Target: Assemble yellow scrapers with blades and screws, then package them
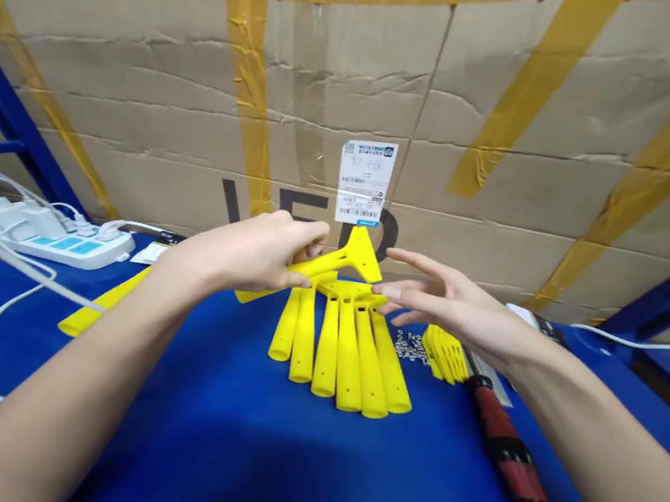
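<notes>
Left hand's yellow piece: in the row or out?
Out: the left hand holds this yellow piece, its wide head above the row.

The yellow handles (351, 356) look like moulded plastic, smooth with a soft, nearly matt skin, and the small yellow plates (446, 355) seem the same stuff. Beside those I see bits of hardware (407, 346) in bright metal. The screwdriver (509, 445) has a red and black grip, plastic or rubber, I can't tell which, with a sheen on the black. Under everything, the blue table cover (200, 443) is smooth, like vinyl, faintly shiny. The box (363, 84) is dull cardboard, creased and rippled; its tape (248, 39) is glossy, wrinkled plastic film. The label (365, 181) looks like smooth paper. The power strip (79, 244) is smooth white plastic.
</notes>
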Action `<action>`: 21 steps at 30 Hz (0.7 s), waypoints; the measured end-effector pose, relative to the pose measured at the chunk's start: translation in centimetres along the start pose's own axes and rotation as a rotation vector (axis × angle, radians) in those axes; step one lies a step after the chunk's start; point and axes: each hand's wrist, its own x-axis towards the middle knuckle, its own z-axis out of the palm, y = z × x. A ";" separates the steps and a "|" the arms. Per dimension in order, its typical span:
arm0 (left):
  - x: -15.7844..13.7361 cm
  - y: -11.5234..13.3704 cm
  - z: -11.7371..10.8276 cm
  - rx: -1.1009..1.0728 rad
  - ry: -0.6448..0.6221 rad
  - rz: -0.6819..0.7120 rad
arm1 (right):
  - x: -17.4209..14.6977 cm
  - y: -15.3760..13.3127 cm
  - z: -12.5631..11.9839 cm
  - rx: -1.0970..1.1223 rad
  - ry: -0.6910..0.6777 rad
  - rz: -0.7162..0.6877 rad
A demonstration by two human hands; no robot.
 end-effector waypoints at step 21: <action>7.3 8.5 3.1 -0.083 -0.224 0.125 | -1.5 1.5 -8.1 -0.939 0.048 0.385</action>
